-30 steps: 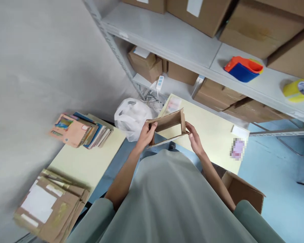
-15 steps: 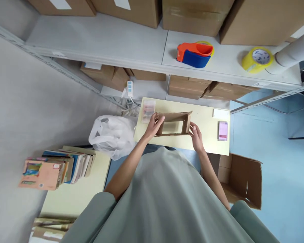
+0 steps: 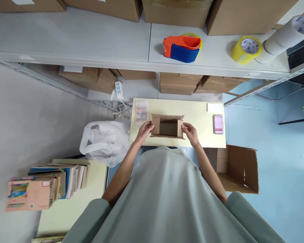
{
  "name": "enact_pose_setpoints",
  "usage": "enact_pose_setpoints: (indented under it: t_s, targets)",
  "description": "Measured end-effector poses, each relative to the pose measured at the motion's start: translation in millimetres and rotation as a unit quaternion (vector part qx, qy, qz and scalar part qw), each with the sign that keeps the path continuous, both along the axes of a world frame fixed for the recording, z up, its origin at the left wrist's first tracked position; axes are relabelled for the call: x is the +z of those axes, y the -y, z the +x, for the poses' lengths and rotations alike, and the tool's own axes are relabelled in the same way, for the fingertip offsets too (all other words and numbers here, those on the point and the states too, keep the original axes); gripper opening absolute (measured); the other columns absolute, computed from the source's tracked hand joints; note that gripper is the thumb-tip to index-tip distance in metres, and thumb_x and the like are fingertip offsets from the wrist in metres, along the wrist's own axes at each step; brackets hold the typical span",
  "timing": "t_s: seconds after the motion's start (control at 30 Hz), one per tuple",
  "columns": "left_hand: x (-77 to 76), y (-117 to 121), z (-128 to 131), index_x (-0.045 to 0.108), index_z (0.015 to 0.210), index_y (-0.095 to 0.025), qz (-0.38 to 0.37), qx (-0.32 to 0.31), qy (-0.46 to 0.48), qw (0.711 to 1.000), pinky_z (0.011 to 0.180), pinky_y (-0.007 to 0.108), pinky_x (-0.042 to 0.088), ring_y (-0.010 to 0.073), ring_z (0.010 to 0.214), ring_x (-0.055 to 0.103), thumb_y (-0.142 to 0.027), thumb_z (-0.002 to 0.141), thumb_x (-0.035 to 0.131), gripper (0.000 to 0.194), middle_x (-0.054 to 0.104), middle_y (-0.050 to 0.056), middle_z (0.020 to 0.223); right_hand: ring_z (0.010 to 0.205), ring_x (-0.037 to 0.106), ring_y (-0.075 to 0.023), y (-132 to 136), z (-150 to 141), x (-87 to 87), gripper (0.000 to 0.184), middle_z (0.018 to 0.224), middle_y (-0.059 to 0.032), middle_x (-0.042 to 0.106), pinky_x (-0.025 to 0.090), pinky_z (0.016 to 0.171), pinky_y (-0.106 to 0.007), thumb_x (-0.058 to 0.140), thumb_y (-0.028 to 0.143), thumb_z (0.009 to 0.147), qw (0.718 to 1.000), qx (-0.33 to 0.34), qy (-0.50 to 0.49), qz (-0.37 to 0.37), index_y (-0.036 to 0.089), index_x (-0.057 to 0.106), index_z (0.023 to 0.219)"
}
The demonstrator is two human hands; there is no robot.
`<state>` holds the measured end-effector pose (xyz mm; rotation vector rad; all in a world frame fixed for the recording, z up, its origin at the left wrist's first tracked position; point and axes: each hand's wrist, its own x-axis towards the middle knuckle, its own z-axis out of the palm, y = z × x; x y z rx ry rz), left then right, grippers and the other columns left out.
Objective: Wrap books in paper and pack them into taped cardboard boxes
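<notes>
A small cardboard box (image 3: 155, 125) faces up with its top uncovered, over the pale yellow table (image 3: 201, 130) in front of me. My left hand (image 3: 144, 131) grips its left end, fingers closed at the edge. At the opposite end, my right hand (image 3: 192, 133) pinches the cardboard with thumb and fingers. Inside, the box looks brown and shadowed, and I see no contents. A pinkish printed sheet or packet (image 3: 141, 113) lies left of the box. Off to the right are a phone-like object with a blurred pink screen (image 3: 218, 124) and a white flat item (image 3: 214, 107).
A shelf (image 3: 91, 44) above the table holds cartons, an orange-and-blue tape dispenser (image 3: 182, 49) and tape rolls (image 3: 246, 49). White plastic bags (image 3: 105, 140) sit at left, near stacked books (image 3: 53, 184). A larger open carton (image 3: 240, 168) stands at right.
Earlier the table showed through the box; now its inside looks brown and dark. The box has turned in my hands, and both hands have shifted their hold on its ends. My view has shifted slightly.
</notes>
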<state>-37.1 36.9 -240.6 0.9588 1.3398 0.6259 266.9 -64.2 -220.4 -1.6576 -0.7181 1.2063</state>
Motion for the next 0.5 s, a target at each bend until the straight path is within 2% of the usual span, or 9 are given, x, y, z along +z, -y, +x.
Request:
enact_pose_setpoints:
  t_s: [0.17,0.37,0.5]
  targets:
    - [0.4,-7,5,0.076,0.129,-0.02,0.081,-0.043,0.022,0.996,0.12,0.051,0.054,0.0354,0.137,0.07,-0.065,0.08,0.086,0.068,0.077,0.016,0.141,0.129,0.075,-0.0376,-12,-1,7.0,0.065,0.134,-0.0148,0.08,0.063,0.112,-0.056,0.086,0.077,0.082,0.999,-0.026,0.042,0.006,0.024,0.076,0.117]
    - [9.9,-14,11,0.073,0.134,-0.02,0.042,-0.054,-0.024,0.997,0.117,0.051,0.057,0.0374,0.14,0.069,-0.07,0.081,0.086,0.073,0.073,0.018,0.148,0.128,0.075,-0.039,-22,12,11.1,0.077,0.134,-0.0175,0.079,0.062,0.112,-0.058,0.086,0.085,0.074,0.998,-0.01,0.065,-0.019,0.023,0.075,0.117]
    - [27.1,-5,-5,0.066,0.145,-0.025,0.056,-0.074,0.003,0.996,0.122,0.05,0.054,0.0357,0.152,0.06,-0.07,0.089,0.08,0.074,0.063,0.017,0.163,0.14,0.069,-0.0367,-5,29,25.3,0.072,0.148,-0.0155,0.073,0.059,0.118,-0.057,0.082,0.081,0.084,0.997,0.027,0.068,0.007,0.027,0.074,0.13]
